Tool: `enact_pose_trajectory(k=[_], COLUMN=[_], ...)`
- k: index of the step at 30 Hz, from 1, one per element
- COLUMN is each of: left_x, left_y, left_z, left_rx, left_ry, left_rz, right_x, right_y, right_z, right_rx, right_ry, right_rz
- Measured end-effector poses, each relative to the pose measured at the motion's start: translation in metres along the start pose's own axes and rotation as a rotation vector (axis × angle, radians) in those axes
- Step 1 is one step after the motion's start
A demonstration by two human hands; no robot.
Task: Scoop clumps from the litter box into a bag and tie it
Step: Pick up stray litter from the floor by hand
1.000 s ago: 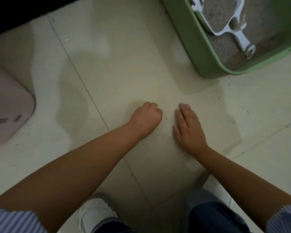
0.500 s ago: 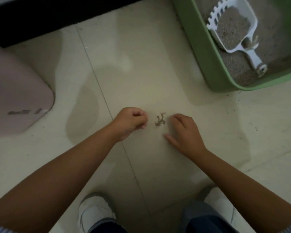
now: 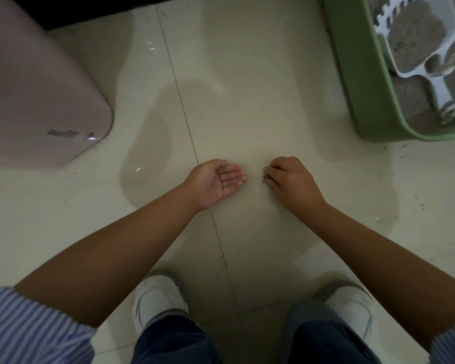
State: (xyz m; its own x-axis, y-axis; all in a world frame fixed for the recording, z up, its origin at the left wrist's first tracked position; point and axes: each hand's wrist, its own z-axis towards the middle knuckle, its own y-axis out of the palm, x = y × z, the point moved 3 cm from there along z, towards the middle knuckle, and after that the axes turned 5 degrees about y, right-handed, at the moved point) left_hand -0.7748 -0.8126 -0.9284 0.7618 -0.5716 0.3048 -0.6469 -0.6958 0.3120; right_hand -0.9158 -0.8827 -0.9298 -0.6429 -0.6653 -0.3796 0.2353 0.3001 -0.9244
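The green plastic litter box (image 3: pixel 363 82) at the upper right holds grey litter and a white slotted plastic scoop (image 3: pixel 418 46) loaded with litter. On the pale tiled floor (image 3: pixel 247 88), the right hand (image 3: pixel 292 183) pinches a small bit of spilled litter (image 3: pixel 264 178); the left hand (image 3: pixel 217 181) lies palm-up beside it, fingers together, cupped.

left hand (image 3: pixel 217 182) palm-up, cupped | right hand (image 3: pixel 290 181) pinching litter bits (image 3: pixel 264 178) on floor (image 3: pixel 247 101)

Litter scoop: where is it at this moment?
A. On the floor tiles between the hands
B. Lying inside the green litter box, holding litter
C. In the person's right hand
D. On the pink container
B: the white litter scoop lies in the green litter box with litter in its bowl, while the right hand pinches spilled litter off the floor and the left hand is cupped palm-up.
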Motion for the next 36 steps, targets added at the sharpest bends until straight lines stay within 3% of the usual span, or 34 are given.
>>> enact_pose_trajectory(k=[6, 13, 15, 18, 20, 22, 27, 30, 33, 36], left_x=[0.001, 0.004, 0.004, 0.005, 0.006, 0.007, 0.003, 0.002, 0.003, 0.004], left_y=[-0.003, -0.013, -0.013, -0.013, -0.010, -0.007, -0.004, -0.004, -0.001, -0.002], left_z=[-0.006, -0.009, -0.009, -0.009, -0.010, -0.011, -0.008, -0.006, -0.007, -0.009], left_rx=[-0.072, -0.131, -0.139, -0.121, -0.094, -0.067, -0.020, 0.012, 0.000, -0.009], left_ry=[-0.007, 0.005, 0.007, 0.005, -0.007, -0.018, -0.019, -0.009, -0.001, 0.016], left_rz=[-0.180, -0.260, -0.288, -0.325, -0.328, -0.324, -0.302, -0.275, -0.295, -0.311], right_x=[-0.004, -0.018, -0.021, -0.019, -0.027, -0.036, -0.009, -0.014, -0.022, -0.013], right_y=[0.000, -0.004, -0.007, -0.015, -0.019, -0.023, -0.027, -0.021, -0.002, 0.005], right_z=[0.002, 0.009, 0.012, 0.013, 0.013, 0.010, -0.005, -0.010, -0.009, -0.004], right_rx=[-0.070, -0.188, -0.197, -0.078, -0.083, -0.102, -0.006, 0.059, -0.141, -0.207], right_ry=[-0.073, -0.006, 0.147, 0.495, 0.570, 0.529, 0.513, 0.305, 0.118, 0.037], right_rz=[-0.063, -0.221, -0.119, 0.214, 0.463, 0.537, 0.238, 0.092, 0.059, 0.087])
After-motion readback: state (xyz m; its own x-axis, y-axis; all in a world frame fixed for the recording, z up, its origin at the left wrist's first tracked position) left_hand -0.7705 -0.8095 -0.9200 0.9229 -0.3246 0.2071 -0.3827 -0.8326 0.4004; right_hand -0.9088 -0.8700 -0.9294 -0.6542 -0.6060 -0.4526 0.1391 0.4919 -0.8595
